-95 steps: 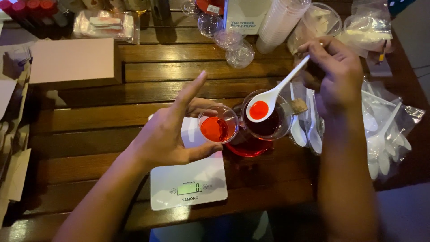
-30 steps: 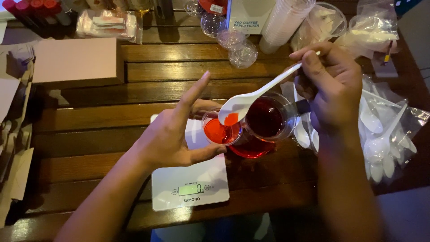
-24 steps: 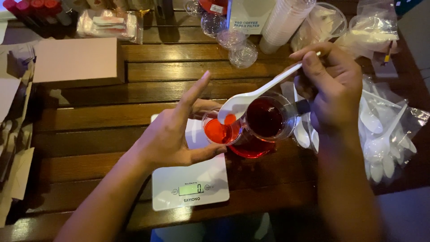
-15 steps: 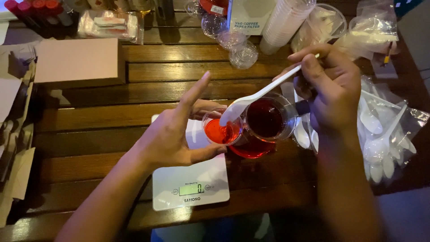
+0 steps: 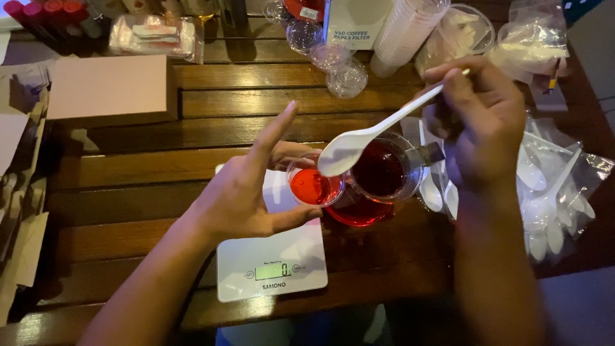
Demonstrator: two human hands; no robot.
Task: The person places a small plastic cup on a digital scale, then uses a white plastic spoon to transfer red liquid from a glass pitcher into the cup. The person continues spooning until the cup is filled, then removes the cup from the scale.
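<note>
A dark wooden slatted table (image 5: 128, 173) fills the view, cluttered along its far and right edges. On its near middle lies a white digital kitchen scale (image 5: 272, 263), its small display lit green. At the far left sits a flat pinkish cardboard box (image 5: 109, 90), and beyond it a row of red-capped bottles (image 5: 45, 13). At the far middle stands a white paper-filter box (image 5: 355, 22), with a tilted stack of clear plastic cups (image 5: 407, 29) just right of it and a few small clear round lids (image 5: 336, 61) on the boards in front. At the right edge lies a clear plastic bag of white plastic spoons (image 5: 551, 192). Just right of the scale stands a glass pitcher (image 5: 381, 173) holding dark red liquid, which also shows bright red through its lower wall. The left hand (image 5: 246, 192) holds a small clear cup (image 5: 314, 186) between thumb and curled fingers, with the forefinger stretched straight out toward the far side; the cup is raised above the scale's far right corner, touching or just beside the pitcher's left rim, and has a shallow layer of bright red liquid in it. The right hand (image 5: 483, 122) is closed on the handle end of a white plastic spoon (image 5: 368, 138), whose bowl hangs over the gap between cup and pitcher; what the bowl carries cannot be told.
</note>
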